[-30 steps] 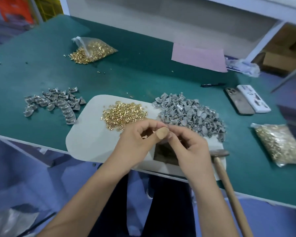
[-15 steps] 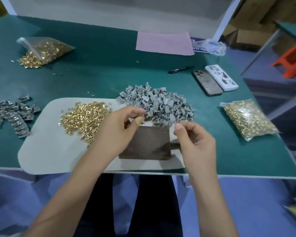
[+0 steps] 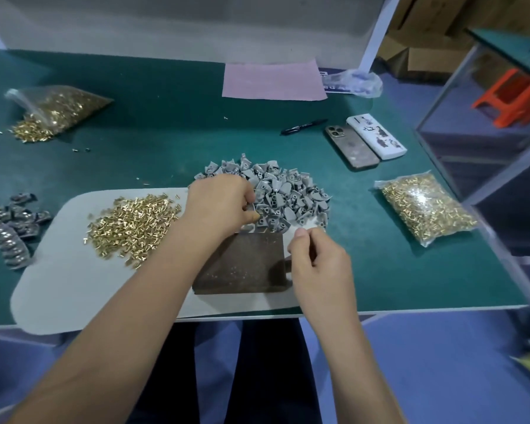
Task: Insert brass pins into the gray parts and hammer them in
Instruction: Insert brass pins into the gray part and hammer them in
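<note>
A heap of gray parts [image 3: 291,194] lies at the far edge of a white mat [image 3: 74,286]. To its left on the mat sits a loose pile of brass pins [image 3: 135,221]. My left hand [image 3: 224,206] is at the heap's near left edge, thumb and fingers pinching a gray part [image 3: 252,209]. My right hand [image 3: 315,261] hovers at the right edge of a dark block [image 3: 248,264], fingers curled and thumb tip against the forefinger. Nothing shows between them. The hammer is mostly hidden under my right hand and forearm.
Several shiny parts [image 3: 10,221] lie at the left edge. An open bag of pins [image 3: 58,108] sits far left, a sealed bag [image 3: 426,206] on the right. Two phones [image 3: 351,146], a pen [image 3: 303,126] and a pink sheet [image 3: 273,78] lie further back. The green table's front edge [image 3: 410,310] runs near my wrists.
My hands, joined a second ago, have parted. The left hand reached forward into the gray heap; the right stayed over the block's right edge. The camera turned right.
</note>
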Demonstrator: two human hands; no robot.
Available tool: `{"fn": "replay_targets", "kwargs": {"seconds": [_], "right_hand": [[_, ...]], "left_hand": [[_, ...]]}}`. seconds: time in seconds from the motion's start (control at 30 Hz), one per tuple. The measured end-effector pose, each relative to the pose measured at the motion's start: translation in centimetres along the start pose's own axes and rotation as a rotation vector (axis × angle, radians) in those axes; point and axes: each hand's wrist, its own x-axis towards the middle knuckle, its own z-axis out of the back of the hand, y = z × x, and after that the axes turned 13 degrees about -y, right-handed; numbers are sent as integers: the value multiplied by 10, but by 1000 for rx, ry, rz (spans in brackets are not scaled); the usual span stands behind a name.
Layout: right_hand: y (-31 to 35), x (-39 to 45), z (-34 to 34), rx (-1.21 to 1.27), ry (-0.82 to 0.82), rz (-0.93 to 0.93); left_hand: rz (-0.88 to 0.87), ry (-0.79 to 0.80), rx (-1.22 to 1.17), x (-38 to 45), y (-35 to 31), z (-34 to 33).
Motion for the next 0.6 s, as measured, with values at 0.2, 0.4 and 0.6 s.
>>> {"fn": "replay_targets", "kwargs": {"seconds": [0.2, 0.4, 0.6], "right_hand": [[-3, 0, -1, 24, -4, -7], [0, -1, 1, 106, 3, -15], [4, -4, 2, 158, -30, 4]], "left_hand": [[19, -14, -41, -2, 3, -4], [48, 26, -209, -7, 10, -6], [78, -31, -308, -12, 8, -5]]}}
